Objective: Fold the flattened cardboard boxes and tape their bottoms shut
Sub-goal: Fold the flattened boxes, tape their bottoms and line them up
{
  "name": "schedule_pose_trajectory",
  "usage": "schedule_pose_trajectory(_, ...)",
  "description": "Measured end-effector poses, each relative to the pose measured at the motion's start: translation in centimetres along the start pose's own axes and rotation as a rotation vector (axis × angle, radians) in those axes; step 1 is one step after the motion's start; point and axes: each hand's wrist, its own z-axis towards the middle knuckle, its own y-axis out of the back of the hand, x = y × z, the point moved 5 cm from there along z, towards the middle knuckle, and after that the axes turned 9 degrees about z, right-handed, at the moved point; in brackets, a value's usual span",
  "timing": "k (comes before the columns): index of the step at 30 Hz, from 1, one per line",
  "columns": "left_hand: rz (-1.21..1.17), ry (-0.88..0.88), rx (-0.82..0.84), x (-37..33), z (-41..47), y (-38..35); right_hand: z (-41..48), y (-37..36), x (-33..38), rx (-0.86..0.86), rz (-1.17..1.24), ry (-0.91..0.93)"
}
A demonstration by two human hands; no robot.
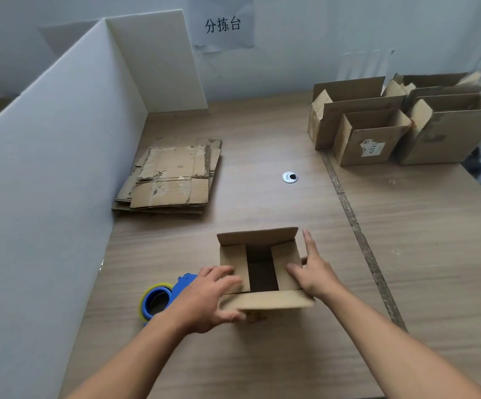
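I'm mid-fold on the box (265, 300), near centre of the bench (262, 203), bottom up: both side flaps are down, far and near flaps not yet closed (dark gap between). My left hand (213, 295) grips the near-left corner, fingers bent over the left flap, thumb under the near one. My right hand (311, 272) lies flat, spread against the right side. Next I'd close the long flaps, then reach left for the tape (161, 298).
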Motion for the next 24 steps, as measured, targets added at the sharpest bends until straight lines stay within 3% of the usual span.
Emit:
schedule_pose_trajectory(3,-0.378,0.171,-0.259,1.6,0.7,0.1,-0.1,0.1,-0.3,0.129,0.275,-0.055)
schedule_pose_trajectory(6,-0.525,0.354,-0.411,2.0,1.3,-0.2,-1.2,0.5,-0.2,0.217,0.509,-0.171)
schedule_pose_trajectory(11,-0.453,0.334,-0.372,0.7,2.9,-0.5,-1.4,1.3,-0.9,0.168,0.655,-0.171)
schedule_pose_trajectory(15,-0.504,0.284,-0.279,-0.2,3.3,-2.1,-1.4,1.1,-1.6,0.037,0.578,-0.099)
schedule_pose_trajectory(24,-0.699,0.345,-0.249,-0.1,3.7,-3.0,-1.7,2.2,-1.1,-0.203,0.311,0.099)
